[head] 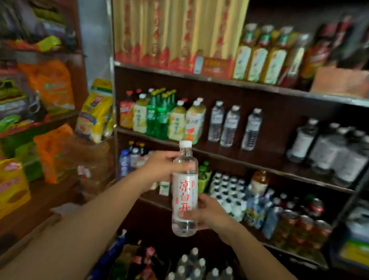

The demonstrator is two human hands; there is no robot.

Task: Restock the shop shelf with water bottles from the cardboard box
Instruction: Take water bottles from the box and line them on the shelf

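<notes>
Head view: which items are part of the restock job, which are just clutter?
Job:
clear white-capped water bottle with red-lettered label, held by left hand and right hand
three clear water bottles on middle shelf

Not job:
green soda bottles
yellow snack bags

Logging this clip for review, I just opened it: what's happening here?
A person stands at a shop shelf holding one water bottle upright in both hands. The left hand grips it near the shoulder, and the right hand holds the lower part. The bottle is in the air, not yet on a shelf. Three clear bottles already stand on the middle shelf, with a bare gap to their right. More capped bottles sit below.
</notes>
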